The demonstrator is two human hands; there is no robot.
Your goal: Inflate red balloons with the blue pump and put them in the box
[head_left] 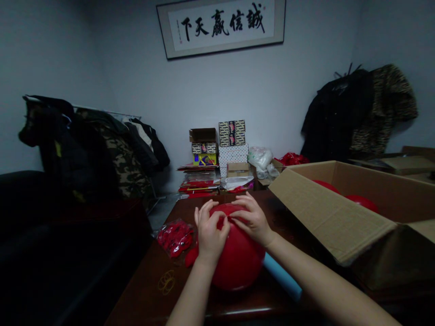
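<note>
big open cardboard box (333, 213) on the right side of the dark wood table (142, 294), with two red balloons (362, 202) inside. lower left there's a little pile of rubber bands (166, 282), and just above it a clear bag of red stuff (176, 237). a light blue tube (282, 276) pokes out bottom center. framed calligraphy (220, 27) up top, stacked boxes (204, 147) under it, camo jacket (125, 167) on a rack at left, leopard-print coat (384, 108) upper right.
</note>
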